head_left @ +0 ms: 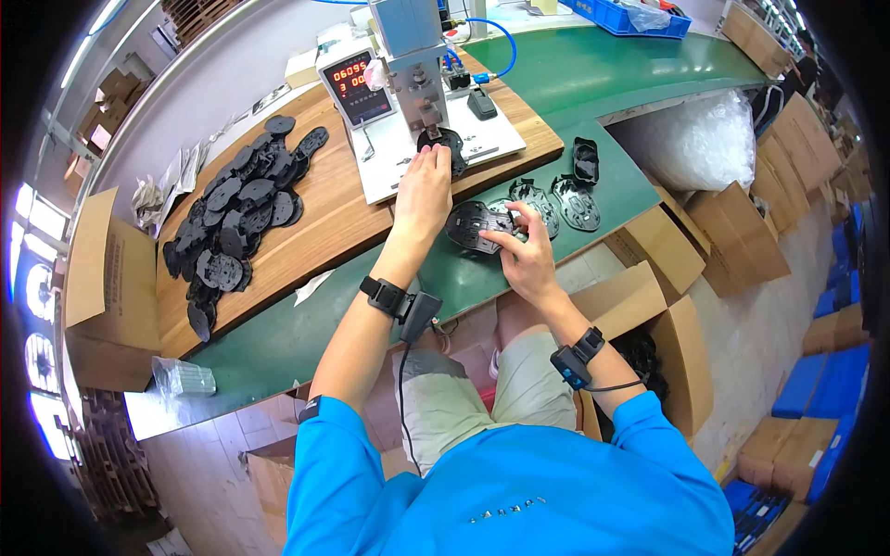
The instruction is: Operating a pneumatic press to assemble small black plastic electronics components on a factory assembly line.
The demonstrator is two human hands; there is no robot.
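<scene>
My left hand (425, 195) reaches to the bench press (419, 93), fingers closed on the near edge of a black plastic part (451, 145) under the press head. The fingers partly hide that part. On the green mat, my right hand (532, 261) grips a black oval plastic shell (471, 225) between thumb and fingers. Just beyond it lie more black shells, one (536, 200) partly behind the fingers and another (577, 202) to its right. Farther back is a deeper black shell (585, 161).
A heap of flat black parts (243, 199) covers the left of the wooden board (324, 227). A counter box with red digits (355, 88) stands beside the press. Open cartons (111, 296) flank the bench; a bag of clear plastic (691, 139) lies right. A blue crate (630, 18) sits far back.
</scene>
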